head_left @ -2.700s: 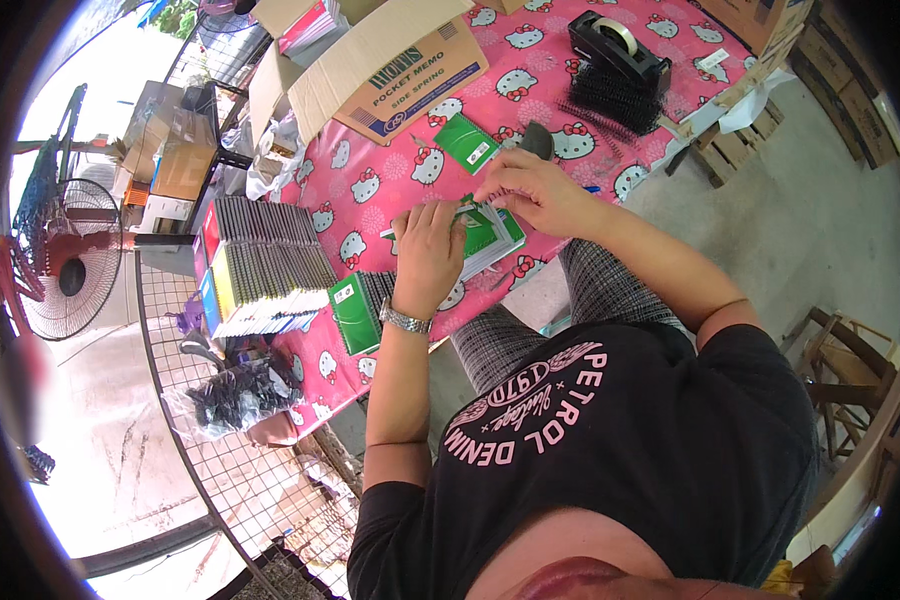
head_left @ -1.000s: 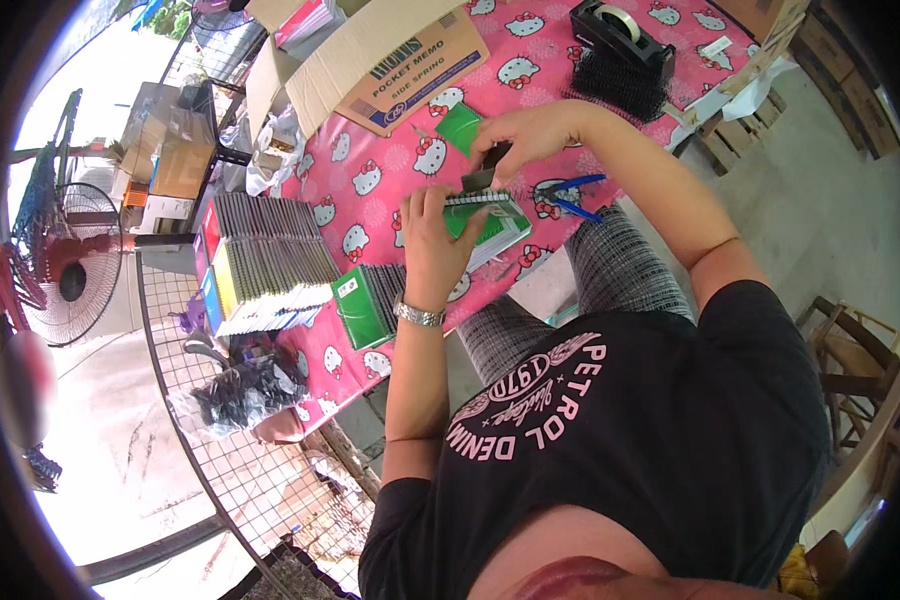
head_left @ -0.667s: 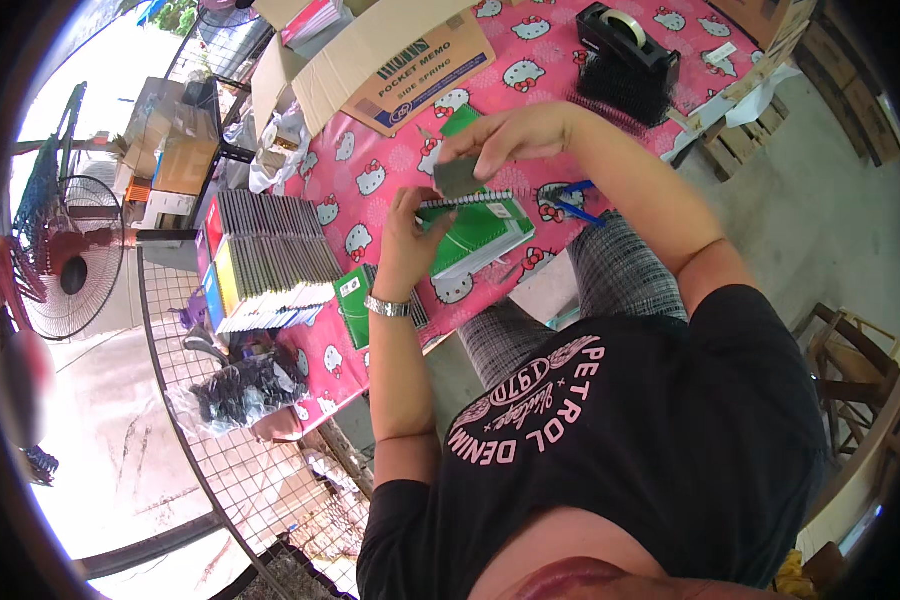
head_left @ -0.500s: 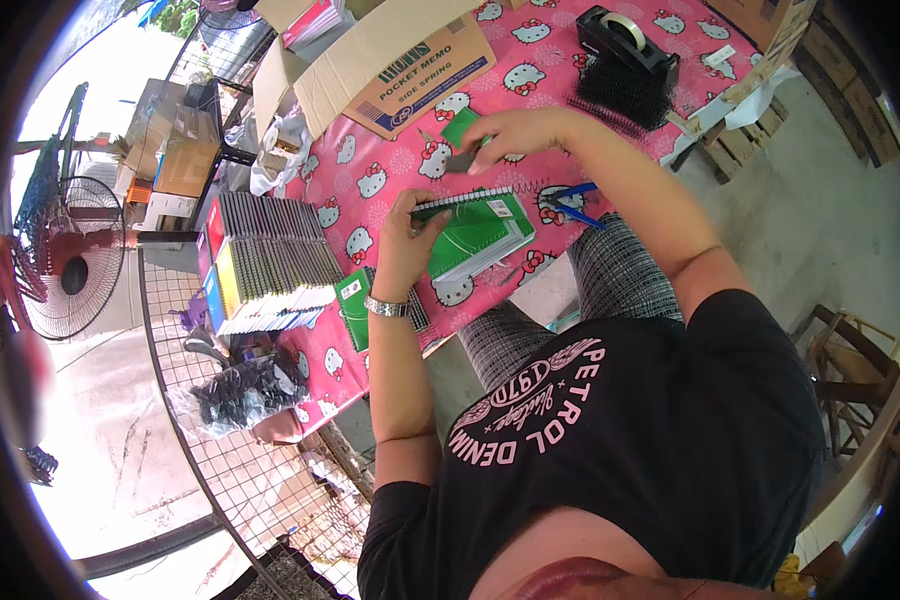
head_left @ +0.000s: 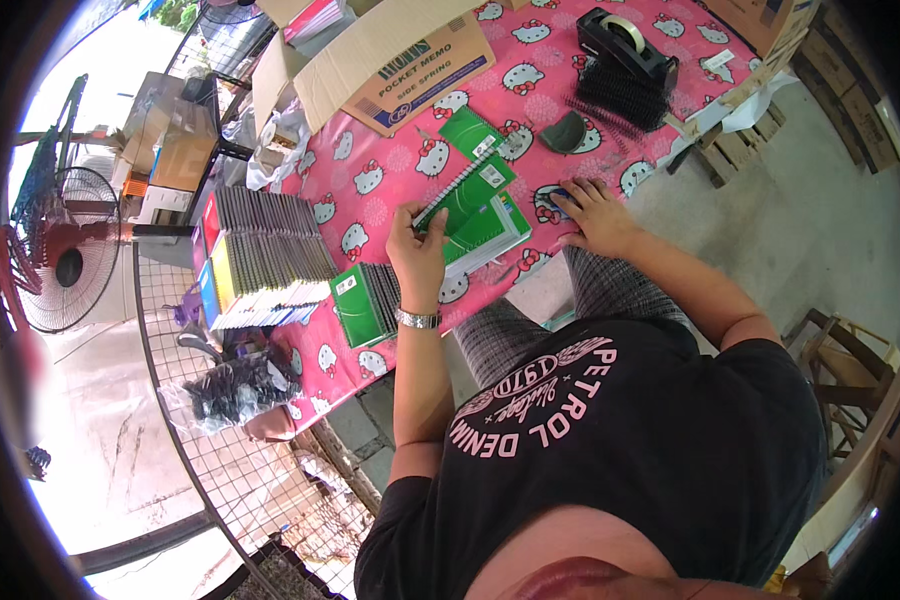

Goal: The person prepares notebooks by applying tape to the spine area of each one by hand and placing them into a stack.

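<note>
My left hand [head_left: 417, 240] pinches the end of a green spiral notebook [head_left: 482, 192], tilted over the table with its wire coil along the upper edge. Under it lies another green-covered book block [head_left: 508, 238] with white page edges. Beyond, a small green notebook [head_left: 467, 132] lies flat. My right hand [head_left: 602, 222] rests over blue-handled pliers [head_left: 558, 203] at the table's near edge, fingers stretched out and apart; most of the tool is hidden beneath them. A dark grey, half-round piece [head_left: 563, 132] sits farther back on the pink tablecloth.
Left of my left hand stand green spiral notebooks [head_left: 365, 305] and a tall stack of coil-bound notebooks [head_left: 270, 255]. A cardboard box [head_left: 420, 75] stands at the back. A tape dispenser [head_left: 625, 45] and black wire coils [head_left: 620, 95] occupy the far right. A fan [head_left: 68, 265] is at left.
My right hand has put down the dark grey piece and moved right and nearer, onto the pliers. The notebook in my left hand has turned, its far end now raised toward the back.
</note>
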Available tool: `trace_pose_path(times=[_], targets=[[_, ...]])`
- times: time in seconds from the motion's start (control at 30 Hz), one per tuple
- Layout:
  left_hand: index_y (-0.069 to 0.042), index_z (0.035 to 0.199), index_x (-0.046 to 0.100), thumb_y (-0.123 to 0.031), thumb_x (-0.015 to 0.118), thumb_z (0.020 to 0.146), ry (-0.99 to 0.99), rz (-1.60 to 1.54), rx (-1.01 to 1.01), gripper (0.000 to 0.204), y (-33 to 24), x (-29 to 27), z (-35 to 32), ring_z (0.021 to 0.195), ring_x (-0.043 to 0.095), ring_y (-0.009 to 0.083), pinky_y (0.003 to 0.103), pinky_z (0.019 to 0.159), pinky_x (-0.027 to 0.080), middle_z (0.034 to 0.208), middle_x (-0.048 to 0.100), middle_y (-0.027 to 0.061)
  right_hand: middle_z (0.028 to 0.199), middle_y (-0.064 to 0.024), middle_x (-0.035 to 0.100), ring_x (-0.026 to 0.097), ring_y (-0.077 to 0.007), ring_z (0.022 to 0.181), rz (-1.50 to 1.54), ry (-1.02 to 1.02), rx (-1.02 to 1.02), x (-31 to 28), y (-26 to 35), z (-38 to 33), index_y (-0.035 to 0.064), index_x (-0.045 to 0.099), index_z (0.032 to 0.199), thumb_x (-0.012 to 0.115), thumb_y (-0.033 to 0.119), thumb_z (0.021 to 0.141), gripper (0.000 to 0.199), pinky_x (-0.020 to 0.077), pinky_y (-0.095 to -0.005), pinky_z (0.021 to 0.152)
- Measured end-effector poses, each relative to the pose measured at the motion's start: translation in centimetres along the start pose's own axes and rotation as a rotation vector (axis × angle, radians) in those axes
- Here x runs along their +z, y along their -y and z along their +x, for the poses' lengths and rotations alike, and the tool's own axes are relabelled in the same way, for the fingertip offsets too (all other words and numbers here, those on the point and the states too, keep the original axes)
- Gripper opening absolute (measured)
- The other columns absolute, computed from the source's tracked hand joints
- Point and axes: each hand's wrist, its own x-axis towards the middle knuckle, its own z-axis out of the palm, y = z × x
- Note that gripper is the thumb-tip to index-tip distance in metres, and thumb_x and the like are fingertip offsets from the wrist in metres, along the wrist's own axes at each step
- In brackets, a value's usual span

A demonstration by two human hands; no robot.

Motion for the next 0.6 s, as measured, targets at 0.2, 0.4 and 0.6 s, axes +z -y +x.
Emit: trace_pose_path(times=[0.2,0.4,0.6], targets=[[0.001,0.105,0.058,-0.015,0.066,0.093,-0.025,-0.116,-0.072,0.022,1.0,0.4,-0.1,0.062,0.057,0.0077,0.025,0.052,0.055,0.082,0.06,0.006,0.114,-0.0161,0.055,0.05,-0.0375,0.11,0.284,-0.043,0.114,-0.8,-0.3,1.2,0.0102,0.051,0.133,0.069,0.029,0.081,0.058,0.0403,-0.0475,0.095],[0.001,0.111,0.055,-0.015,0.062,0.095,-0.023,-0.089,-0.022,0.025,1.0,0.5,-0.5,0.069,0.059,0.0096,0.025,0.053,0.057,0.091,0.058,0.0068,0.111,-0.0163,0.054,0.049,-0.0368,0.104,0.509,-0.293,0.051,-6.1,3.6,2.0,0.0112,0.052,0.133,0.069,0.022,0.08,0.057,0.0402,-0.0461,0.091],[0.001,0.109,0.054,-0.019,0.063,0.095,-0.101,-0.159,0.064,0.026,1.1,0.9,-0.6,0.063,0.06,0.0103,0.027,0.05,0.057,0.093,0.061,0.0084,0.12,-0.0153,0.051,0.048,-0.0347,0.111,0.479,-0.244,-0.128,-9.4,8.4,2.3,0.0102,0.051,0.135,0.07,0.02,0.079,0.06,0.0379,-0.0448,0.097]])
